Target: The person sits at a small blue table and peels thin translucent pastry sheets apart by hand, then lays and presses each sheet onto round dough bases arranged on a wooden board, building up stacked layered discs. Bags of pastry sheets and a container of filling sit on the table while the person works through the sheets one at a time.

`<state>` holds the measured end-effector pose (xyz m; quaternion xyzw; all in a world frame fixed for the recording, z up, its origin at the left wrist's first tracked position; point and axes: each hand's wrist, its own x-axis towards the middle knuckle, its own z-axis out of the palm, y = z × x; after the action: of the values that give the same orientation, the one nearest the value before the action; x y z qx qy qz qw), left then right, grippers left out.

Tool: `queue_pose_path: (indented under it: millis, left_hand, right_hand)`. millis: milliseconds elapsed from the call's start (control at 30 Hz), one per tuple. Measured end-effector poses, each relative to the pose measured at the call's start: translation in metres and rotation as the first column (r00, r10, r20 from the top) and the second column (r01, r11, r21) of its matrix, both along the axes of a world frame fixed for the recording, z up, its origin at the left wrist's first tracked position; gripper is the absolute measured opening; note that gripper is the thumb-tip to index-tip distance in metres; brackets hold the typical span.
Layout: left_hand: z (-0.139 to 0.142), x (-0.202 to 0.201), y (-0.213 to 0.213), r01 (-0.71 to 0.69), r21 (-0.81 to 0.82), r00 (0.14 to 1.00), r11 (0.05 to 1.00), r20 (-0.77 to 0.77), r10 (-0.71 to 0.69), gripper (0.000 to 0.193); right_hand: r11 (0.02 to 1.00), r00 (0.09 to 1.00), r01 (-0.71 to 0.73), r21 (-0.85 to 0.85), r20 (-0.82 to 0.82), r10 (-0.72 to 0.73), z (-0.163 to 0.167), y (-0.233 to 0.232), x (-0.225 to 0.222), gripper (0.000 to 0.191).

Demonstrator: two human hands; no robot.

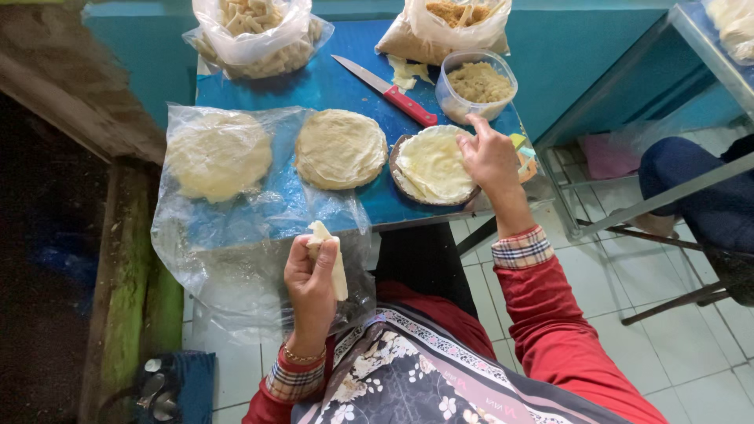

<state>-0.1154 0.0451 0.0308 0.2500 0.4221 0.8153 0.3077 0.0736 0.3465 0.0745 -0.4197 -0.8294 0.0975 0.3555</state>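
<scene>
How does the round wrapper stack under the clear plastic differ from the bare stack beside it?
The pale round stack under the clear plastic sheet is covered and looks whiter; the bare round wrapper stack lies uncovered on the blue table and looks yellower, with a rougher edge. The covered stack lies farther left; the bare one is nearer the red-handled knife. Both are flat, round and untouched by either hand.

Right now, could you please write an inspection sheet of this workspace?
Surface: blue table, partly covered by a clear plastic sheet.
Job's things: rolled wrapper; plate of thin wrappers; tub of filling.
Clutter: red-handled knife; two wrapper stacks, one under plastic; two filled bags.
Grippers: left hand holds the rolled wrapper; right hand touches the top wrapper on the plate.
Cables: nothing seen.
Surroundings: tiled floor; metal frame; another person's leg.
</scene>
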Motion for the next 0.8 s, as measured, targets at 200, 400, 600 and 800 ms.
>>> queue_pose_path:
  millis: [200,400,600,800]
  left_hand:
    - [0.000,0.000,0.001,0.010,-0.007,1.000,1.000,-0.007,-0.010,0.006]
    - [0.000,0.000,0.002,0.006,-0.023,1.000,1.000,-0.029,-0.007,0.007]
    - [0.002,0.000,0.000,-0.002,-0.054,0.999,0.999,-0.042,0.000,0.007]
    - [0.002,0.001,0.001,0.014,-0.021,0.999,1.000,-0.040,-0.015,0.007]
  right_hand:
    - [0.979,0.995,-0.077,0.190,0.074,0.064,0.019,-0.040,0.001,0.029]
    - [0.935,0.934,-0.355,-0.020,0.040,0.355,0.011,-0.063,-0.004,0.017]
    - [0.932,0.971,-0.240,-0.272,-0.083,0.225,0.008,-0.052,-0.008,0.014]
    - [0.941,0.942,-0.328,-0.077,-0.095,0.321,0.007,-0.059,-0.008,0.013]
